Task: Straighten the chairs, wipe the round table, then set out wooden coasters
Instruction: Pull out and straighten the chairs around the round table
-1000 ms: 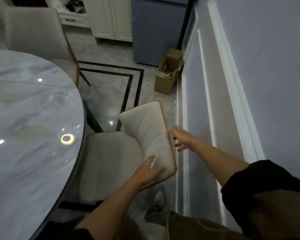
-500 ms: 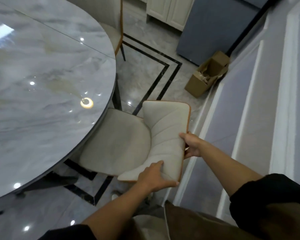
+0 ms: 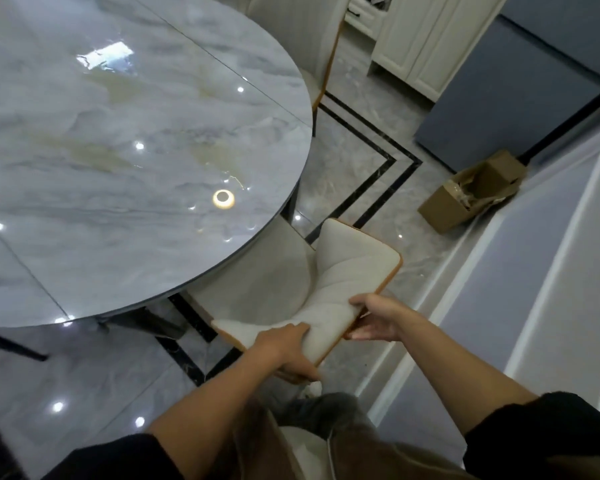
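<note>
Since half a second ago we have slid the chair (image 3: 291, 285) further in — its seat now sits partly under the rim of the table (image 3: 136, 133) — with our left hand (image 3: 284, 351) gripping the backrest's (image 3: 354, 268) near corner and our right hand (image 3: 374, 320) curled round its outer edge beside the wall (image 3: 499, 306).

Open cardboard box (image 3: 443, 210) near blue-grey appliance (image 3: 520, 81)

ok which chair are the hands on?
The near chair: left hand and right hand grip its backrest. The far chair beyond the table is untouched.
</note>
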